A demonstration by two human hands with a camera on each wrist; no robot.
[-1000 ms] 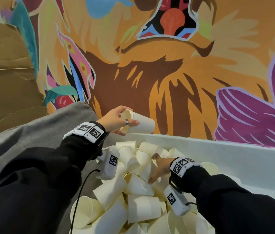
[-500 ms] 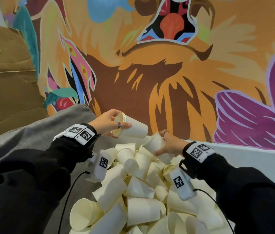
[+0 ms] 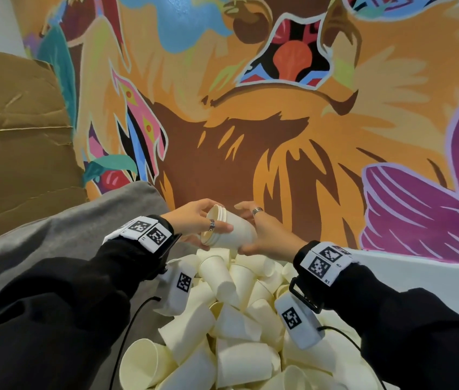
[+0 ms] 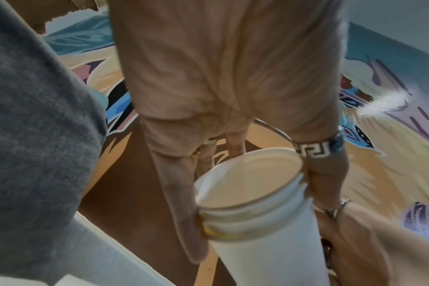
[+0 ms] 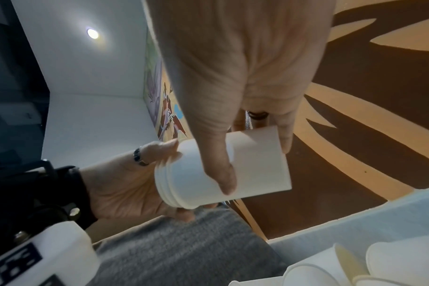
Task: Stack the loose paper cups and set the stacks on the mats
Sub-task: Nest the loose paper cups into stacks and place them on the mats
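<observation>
Hands: left hand (image 3: 194, 220) grips rim end of nested paper cup stack (image 3: 229, 230) | right hand (image 3: 265, 235) wraps its base end | loose cup pile (image 3: 236, 319) below

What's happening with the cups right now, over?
Left hand grips the nested stack at its rims. Right hand grips its base end. Loose cups piled below. No mats in view.

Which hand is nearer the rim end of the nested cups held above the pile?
Left. The left hand grips the nested cups at their rims; the right hand holds the base end.
</observation>
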